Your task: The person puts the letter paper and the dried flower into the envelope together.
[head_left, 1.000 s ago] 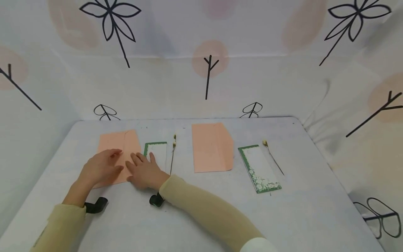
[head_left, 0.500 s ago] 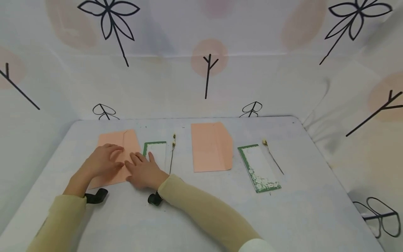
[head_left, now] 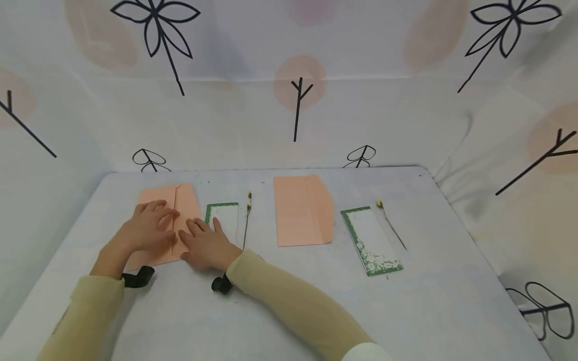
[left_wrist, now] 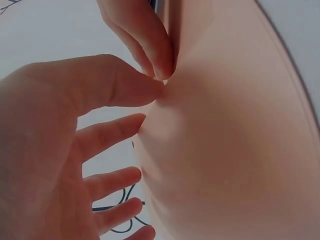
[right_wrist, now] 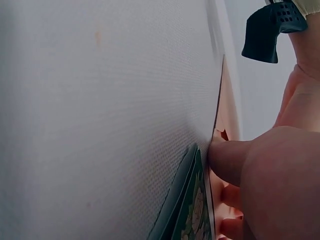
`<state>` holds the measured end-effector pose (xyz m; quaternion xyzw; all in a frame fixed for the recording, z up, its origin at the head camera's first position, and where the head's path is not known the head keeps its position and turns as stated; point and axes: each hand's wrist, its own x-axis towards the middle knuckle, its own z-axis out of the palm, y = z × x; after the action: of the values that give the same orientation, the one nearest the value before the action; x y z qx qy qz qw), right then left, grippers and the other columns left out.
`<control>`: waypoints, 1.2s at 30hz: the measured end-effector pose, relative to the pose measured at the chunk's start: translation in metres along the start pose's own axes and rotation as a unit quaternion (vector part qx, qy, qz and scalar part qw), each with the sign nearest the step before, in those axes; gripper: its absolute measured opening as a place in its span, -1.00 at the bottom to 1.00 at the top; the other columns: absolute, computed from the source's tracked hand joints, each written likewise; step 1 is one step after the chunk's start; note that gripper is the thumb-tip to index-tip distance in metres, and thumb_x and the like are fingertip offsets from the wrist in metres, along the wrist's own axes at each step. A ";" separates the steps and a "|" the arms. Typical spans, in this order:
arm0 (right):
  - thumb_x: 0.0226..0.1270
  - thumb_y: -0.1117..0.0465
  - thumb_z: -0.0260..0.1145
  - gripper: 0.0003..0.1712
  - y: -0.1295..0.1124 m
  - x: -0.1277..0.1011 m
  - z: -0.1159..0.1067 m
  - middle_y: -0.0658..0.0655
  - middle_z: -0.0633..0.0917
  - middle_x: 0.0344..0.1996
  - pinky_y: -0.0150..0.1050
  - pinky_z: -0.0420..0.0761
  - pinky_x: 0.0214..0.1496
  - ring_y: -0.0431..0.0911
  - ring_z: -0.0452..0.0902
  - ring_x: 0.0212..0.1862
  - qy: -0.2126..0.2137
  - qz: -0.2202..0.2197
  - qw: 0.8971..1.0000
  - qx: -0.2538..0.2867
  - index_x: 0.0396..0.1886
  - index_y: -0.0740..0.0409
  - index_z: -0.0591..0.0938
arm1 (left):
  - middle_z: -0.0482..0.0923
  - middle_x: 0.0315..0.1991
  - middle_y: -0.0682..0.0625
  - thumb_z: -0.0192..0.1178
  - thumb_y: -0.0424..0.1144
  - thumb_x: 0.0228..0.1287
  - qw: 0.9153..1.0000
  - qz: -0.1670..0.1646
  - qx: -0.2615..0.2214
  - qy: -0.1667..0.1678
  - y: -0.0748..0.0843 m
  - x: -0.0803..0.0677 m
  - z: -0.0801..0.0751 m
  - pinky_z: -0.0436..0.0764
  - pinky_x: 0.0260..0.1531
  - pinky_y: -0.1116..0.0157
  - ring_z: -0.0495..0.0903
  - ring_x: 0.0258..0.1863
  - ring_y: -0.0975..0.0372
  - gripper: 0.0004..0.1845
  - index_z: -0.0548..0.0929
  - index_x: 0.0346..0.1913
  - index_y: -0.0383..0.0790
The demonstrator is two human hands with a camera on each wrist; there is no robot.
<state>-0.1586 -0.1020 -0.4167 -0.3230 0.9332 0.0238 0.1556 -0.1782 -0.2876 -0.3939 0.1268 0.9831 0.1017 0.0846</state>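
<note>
A peach envelope point(head_left: 187, 200) lies at the left of the table under both hands. My left hand point(head_left: 146, 225) arches over it, thumb and fingers spread apart, their tips at the crease along its flap. In the left wrist view, the thumb point(left_wrist: 115, 82) touches the paper point(left_wrist: 225, 150), which bulges a little along this edge. My right hand point(head_left: 207, 248) rests on the envelope's right part with fingers extended. It partly covers a green-bordered card point(head_left: 223, 210). The right wrist view shows that hand low at the envelope's edge, beside the card point(right_wrist: 192, 210).
A dried flower stem point(head_left: 247, 220) lies right of the covered card. Farther right are a second peach envelope point(head_left: 293, 210), a floral card point(head_left: 370, 240) and another dried flower point(head_left: 392, 225). Black wrist mounts point(head_left: 139, 277) sit below the hands. A printed cloth wall point(head_left: 235, 120) stands behind.
My left hand has shifted slightly up along the envelope, and the crease at the flap shows as a longer, darker line. My right hand stays in place.
</note>
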 end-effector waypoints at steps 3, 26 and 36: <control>0.51 -0.34 -0.13 -0.28 0.000 0.000 0.000 -0.19 -0.14 0.58 0.00 -0.19 0.52 -0.23 -0.33 0.56 -0.001 0.001 1.000 0.001 0.58 -0.43 -0.02 | 0.20 0.29 -0.44 0.26 -0.02 0.32 0.999 0.013 0.024 0.017 -0.003 0.002 -0.001 0.37 -0.02 -0.38 0.09 0.25 -0.42 -0.56 0.61 0.13 -0.22; 0.50 -0.34 -0.11 -0.28 0.002 0.001 -0.001 -0.20 -0.16 0.58 0.01 -0.22 0.52 -0.25 -0.35 0.56 -0.005 0.004 1.000 0.020 0.57 -0.43 0.00 | 0.28 -0.57 0.03 0.27 -0.07 0.32 0.995 0.027 -0.094 -0.036 -0.019 0.019 -0.006 0.28 -0.50 0.21 0.32 -0.57 0.19 -0.72 0.49 -0.07 -0.14; 0.51 -0.33 -0.11 -0.29 0.003 0.003 0.005 -0.18 -0.15 0.58 0.05 -0.24 0.51 -0.23 -0.34 0.56 0.012 -0.002 1.000 0.027 0.58 -0.41 0.02 | 0.28 -0.48 0.01 0.27 -0.11 0.34 0.988 0.023 -0.147 -0.034 -0.033 0.023 0.010 0.28 -0.44 0.20 0.32 -0.51 0.17 -0.70 0.47 -0.01 -0.14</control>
<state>-0.1610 -0.1012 -0.4228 -0.3206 0.9347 -0.0053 0.1530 -0.2063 -0.3105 -0.4136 0.1390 0.9508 0.2430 0.1330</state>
